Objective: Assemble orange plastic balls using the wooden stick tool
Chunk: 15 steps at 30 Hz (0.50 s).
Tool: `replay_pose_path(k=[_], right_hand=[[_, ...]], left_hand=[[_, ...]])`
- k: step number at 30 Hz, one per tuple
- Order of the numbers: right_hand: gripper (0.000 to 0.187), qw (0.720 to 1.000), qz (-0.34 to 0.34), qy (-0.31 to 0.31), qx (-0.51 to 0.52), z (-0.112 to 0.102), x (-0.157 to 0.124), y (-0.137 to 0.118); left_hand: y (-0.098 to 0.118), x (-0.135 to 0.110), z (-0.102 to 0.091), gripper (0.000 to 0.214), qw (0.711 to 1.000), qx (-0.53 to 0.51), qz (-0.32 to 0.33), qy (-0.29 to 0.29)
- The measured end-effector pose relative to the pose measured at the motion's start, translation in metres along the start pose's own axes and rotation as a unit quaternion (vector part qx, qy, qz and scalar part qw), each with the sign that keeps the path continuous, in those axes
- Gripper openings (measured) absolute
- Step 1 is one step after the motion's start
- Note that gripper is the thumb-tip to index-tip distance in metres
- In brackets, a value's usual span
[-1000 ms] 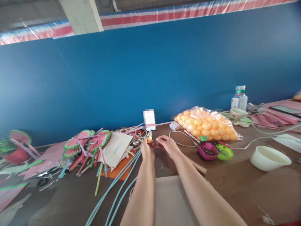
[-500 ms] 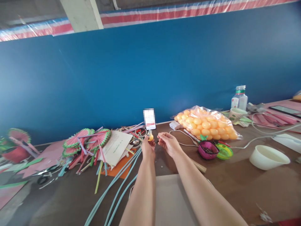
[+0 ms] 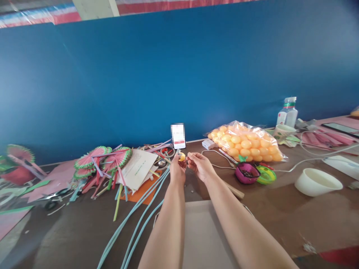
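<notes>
My left hand (image 3: pixel 177 170) is closed around a small orange-yellow ball (image 3: pixel 182 157) with dark marks on its left side. Just to the right, the fingers of my right hand (image 3: pixel 199 166) are pinched together beside the ball. Whatever they hold, if anything, is too small to make out. Several pale blue cords (image 3: pixel 134 215) run from close by my left hand toward the lower left; whether the hand touches them is unclear. Behind the hands stands a phone (image 3: pixel 178 135) with a lit screen.
Pink-and-green paper fans (image 3: pixel 94 158) and papers (image 3: pixel 137 168) lie left. On the right are a bag of orange balls (image 3: pixel 246 144), a purple container (image 3: pixel 247 173) of small parts, a white bowl (image 3: pixel 318 183) and a bottle (image 3: pixel 288 112). A blue partition (image 3: pixel 157 74) rises behind.
My right fingertips have come nearer to the ball in my left hand. The ball shows more fully now. The whole view has shifted slightly downward.
</notes>
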State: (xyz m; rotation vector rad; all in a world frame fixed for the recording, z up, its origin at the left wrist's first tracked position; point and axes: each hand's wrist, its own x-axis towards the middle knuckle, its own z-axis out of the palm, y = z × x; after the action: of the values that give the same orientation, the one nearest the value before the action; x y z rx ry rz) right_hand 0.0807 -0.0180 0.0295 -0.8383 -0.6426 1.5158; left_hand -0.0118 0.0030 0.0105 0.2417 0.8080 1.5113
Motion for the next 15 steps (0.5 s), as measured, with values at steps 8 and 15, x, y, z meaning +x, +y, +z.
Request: replay_pose_path(k=[8, 15], right_hand=[[0.021, 1.000, 0.016, 0.015, -0.003, -0.0013, 0.0029, 0.0012], [0.015, 1.000, 0.017, -0.020, -0.007, -0.0039, 0.0008, 0.0008]], left_hand=[[0.0001, -0.0040, 0.0031, 0.014, 1.000, 0.005, 0.011, -0.014], [-0.0018, -0.0040, 0.0011, 0.017, 0.998, 0.009, 0.038, -0.039]])
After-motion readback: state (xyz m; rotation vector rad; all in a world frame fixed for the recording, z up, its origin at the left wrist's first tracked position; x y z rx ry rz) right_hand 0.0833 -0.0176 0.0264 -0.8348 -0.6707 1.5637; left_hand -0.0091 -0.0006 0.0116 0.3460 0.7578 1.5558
